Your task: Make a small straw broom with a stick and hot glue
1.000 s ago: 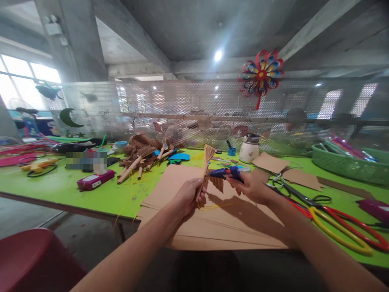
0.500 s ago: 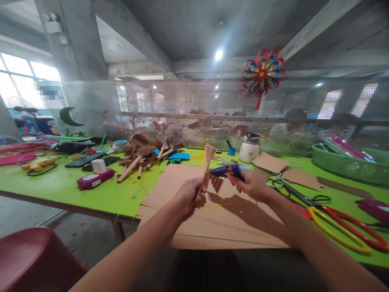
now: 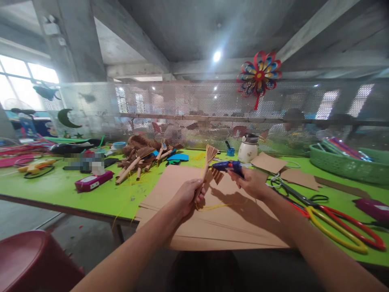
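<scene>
My left hand (image 3: 186, 197) is closed round the stick of a small brown paper broom (image 3: 208, 159), held upright with its fanned head on top. My right hand (image 3: 251, 182) grips a blue glue gun (image 3: 226, 165), its nozzle pointing left at the broom just below the fan. A small pleated brown piece (image 3: 217, 176) hangs between the two hands. Yellow string (image 3: 217, 206) trails from my left hand over a stack of brown cardboard sheets (image 3: 212, 219) on the green table (image 3: 91, 194).
A heap of finished brown brooms (image 3: 139, 156) lies at the back left, beside a pink box (image 3: 90, 181). Large scissors with red and yellow handles (image 3: 334, 223) lie to the right. A white jar (image 3: 247, 149), a green basket (image 3: 346, 166) and a mesh screen (image 3: 182, 109) stand behind.
The glue gun's nozzle has risen slightly along the broom towards the fan. Both hands have otherwise stayed in place.
</scene>
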Tool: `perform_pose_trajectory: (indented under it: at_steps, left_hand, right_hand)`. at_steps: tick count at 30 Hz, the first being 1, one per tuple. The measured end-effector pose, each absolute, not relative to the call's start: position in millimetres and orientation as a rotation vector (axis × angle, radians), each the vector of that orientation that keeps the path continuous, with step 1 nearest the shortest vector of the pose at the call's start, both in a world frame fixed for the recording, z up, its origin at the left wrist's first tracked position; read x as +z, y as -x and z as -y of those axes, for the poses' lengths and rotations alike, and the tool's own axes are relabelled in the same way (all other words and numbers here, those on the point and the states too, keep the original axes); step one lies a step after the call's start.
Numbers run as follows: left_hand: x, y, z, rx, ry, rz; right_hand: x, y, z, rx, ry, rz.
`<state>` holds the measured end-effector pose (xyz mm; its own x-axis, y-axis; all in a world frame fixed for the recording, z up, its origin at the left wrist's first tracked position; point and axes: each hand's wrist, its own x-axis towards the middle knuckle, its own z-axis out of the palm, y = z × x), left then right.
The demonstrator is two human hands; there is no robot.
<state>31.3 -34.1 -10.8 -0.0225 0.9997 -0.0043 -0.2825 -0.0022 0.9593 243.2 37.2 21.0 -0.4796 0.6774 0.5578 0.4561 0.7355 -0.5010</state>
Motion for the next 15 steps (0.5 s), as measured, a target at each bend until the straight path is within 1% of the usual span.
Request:
perform_pose_trajectory:
  at_steps: [8,15]
  left_hand:
    - [-11.9,-32.2,33.8,1.353,-0.998,-1.040]
    - [-9.9,-32.7,35.2,1.349,-0.970,-1.047]
  right_hand:
    - [22.3,-242.8,-33.7,0.296,0.896,2.168]
    - [21.0,-243.7,-32.2,0.300,0.843,2.178]
